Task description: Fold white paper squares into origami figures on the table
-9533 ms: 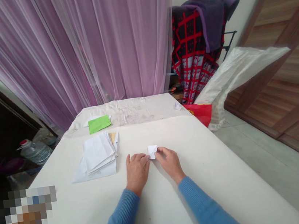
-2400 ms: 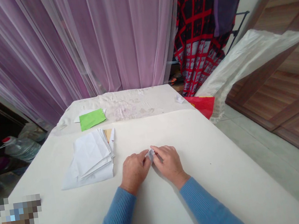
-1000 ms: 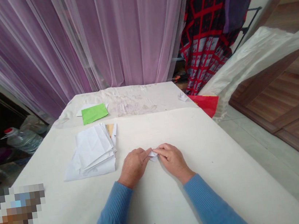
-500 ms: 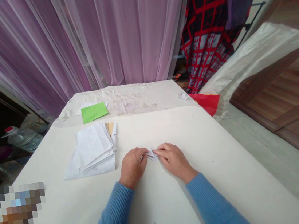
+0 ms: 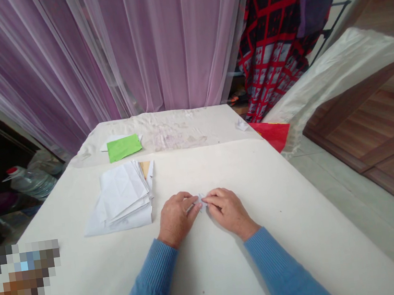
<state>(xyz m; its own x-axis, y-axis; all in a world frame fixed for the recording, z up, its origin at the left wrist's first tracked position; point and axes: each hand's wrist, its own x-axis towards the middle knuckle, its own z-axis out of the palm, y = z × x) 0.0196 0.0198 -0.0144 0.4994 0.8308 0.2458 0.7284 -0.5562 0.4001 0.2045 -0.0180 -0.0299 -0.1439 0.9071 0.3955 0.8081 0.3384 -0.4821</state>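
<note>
A small folded piece of white paper (image 5: 201,199) lies between my two hands over the middle of the white table. My left hand (image 5: 177,217) pinches its left side, thumb and forefinger closed on it. From the other side my right hand (image 5: 229,212) presses its fingertips on the right part of the paper. Fingers cover much of the piece, so its full folded shape is hidden. To the left of my left hand rests a stack of white paper sheets (image 5: 123,191), creased and unevenly piled.
A green paper sheet (image 5: 124,148) lies behind the stack. At the far right corner sit a crumpled white paper (image 5: 242,124) and a red sheet or bag (image 5: 275,134) over the edge. Purple curtains (image 5: 169,44) hang behind the table (image 5: 270,263). A plastic jug (image 5: 32,181) stands left.
My left thumb and fingers have shifted slightly right, over more of the folded paper. My right hand stays nearly in place.
</note>
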